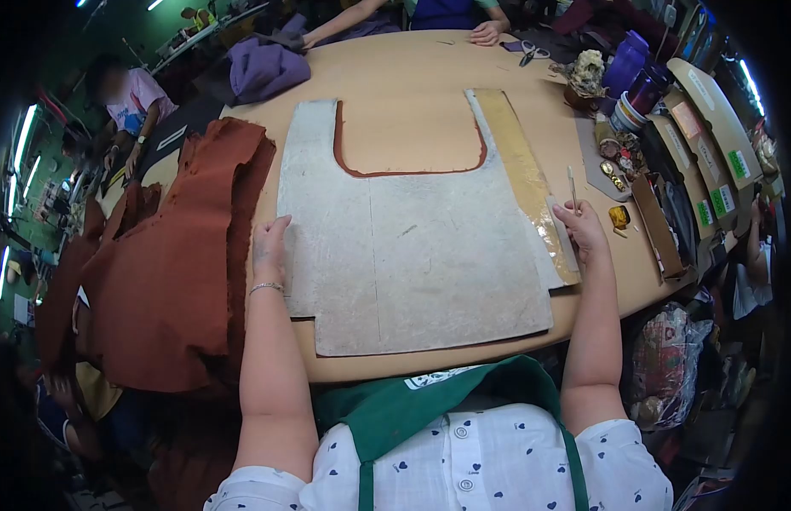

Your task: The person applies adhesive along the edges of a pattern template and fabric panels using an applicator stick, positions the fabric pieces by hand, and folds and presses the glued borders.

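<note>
A large pale grey template [429, 247] with a U-shaped cut-out at its far side lies flat on the tan table. Rust-brown material shows along the edge of the cut-out. Under its right side a yellowish, glossy strip [519, 162] sticks out. My left hand [271, 247] grips the template's left edge, thumb on top. At the right edge of the glossy strip, my right hand [583, 228] has its fingers closed on a thin pen [572, 189] that points up and away; the fingertips also touch the strip's edge.
Rust-brown cloth [170, 272] is piled at the left. Purple cloth [268, 68] and scissors [532, 53] lie at the far side, near a co-worker's hand [489, 32]. Jars, a purple bottle [627, 64] and an open cardboard box [659, 226] stand at the right.
</note>
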`<state>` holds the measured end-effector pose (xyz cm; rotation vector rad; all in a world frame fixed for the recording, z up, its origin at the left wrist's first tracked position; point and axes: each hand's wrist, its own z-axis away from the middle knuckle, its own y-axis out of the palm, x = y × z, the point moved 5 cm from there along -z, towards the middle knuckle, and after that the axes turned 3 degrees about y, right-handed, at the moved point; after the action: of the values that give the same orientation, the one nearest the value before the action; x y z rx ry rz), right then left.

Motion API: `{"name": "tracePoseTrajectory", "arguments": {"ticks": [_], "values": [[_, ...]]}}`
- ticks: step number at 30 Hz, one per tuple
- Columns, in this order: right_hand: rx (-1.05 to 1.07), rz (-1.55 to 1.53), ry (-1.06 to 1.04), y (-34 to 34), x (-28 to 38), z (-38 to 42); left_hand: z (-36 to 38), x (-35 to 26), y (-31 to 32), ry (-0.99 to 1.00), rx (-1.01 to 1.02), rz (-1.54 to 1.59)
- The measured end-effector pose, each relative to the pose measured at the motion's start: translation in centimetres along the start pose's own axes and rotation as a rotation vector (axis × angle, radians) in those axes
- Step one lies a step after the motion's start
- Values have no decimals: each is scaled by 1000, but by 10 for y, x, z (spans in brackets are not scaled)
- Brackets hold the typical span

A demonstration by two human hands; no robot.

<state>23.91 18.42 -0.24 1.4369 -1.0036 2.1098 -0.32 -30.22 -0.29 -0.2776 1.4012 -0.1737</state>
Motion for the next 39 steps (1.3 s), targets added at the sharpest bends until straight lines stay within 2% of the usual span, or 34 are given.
{"name": "tracePoseTrajectory", "arguments": {"ticks": [3, 6, 7, 9, 13, 16, 19, 21, 22, 24, 25, 27, 29, 30, 32, 33, 34, 35, 36, 38, 39], "values": [[176, -200, 33, 7, 6, 22, 19, -13, -6, 28, 36, -49], [219, -156, -15, 5, -2, 33, 32, -3, -5, 110, 179, -103], [202, -9, -32, -2, -7, 31, 35, -2, -3, 152, 237, -106], [166, 284, -68, -11, -8, 30, 38, -1, -5, 89, 305, -97], [150, 264, -26, -16, 2, 44, 43, -1, -7, 70, 369, -94], [110, 365, -73, -17, -9, 36, 39, 7, -5, 221, 326, -366], [93, 396, -93, -18, -16, 31, 42, 4, -4, 341, 213, -408], [103, 362, -88, -19, -22, 26, 40, 7, -9, 303, 107, -366], [135, 224, -68, -19, -22, 27, 38, 9, -12, 284, 54, -344], [201, -53, -30, -19, -19, 33, 43, 6, -10, 559, -53, -588], [188, -25, -44, -23, -17, 33, 49, -1, -10, 694, -110, -711], [168, 30, -76, -40, -20, 25, 62, -4, -2, 561, -92, -890], [37, 282, -140, -60, -24, 15, 71, -16, 6, 489, -92, -995], [-29, 405, -176, -65, -24, 12, 70, -18, 6, 387, -70, -923], [-140, 696, -148, -65, -14, 18, 61, -11, 8, 329, -79, -903], [-255, 828, -262, -65, -20, 13, 50, 0, 9, 247, 22, -857], [-372, 947, -383, -60, -27, 11, 49, -2, 10, 218, 19, -824], [-429, 969, -370, -51, -26, 16, 51, -7, 10, 162, 36, -853], [-490, 991, -354, -48, -20, 23, 48, -2, 9, 210, 2, -793], [-528, 1034, -406, -45, -18, 26, 50, -9, 12, 316, 58, -747], [-521, 1038, -414, -45, -20, 26, 46, -6, 15, 415, -18, -778]]}}
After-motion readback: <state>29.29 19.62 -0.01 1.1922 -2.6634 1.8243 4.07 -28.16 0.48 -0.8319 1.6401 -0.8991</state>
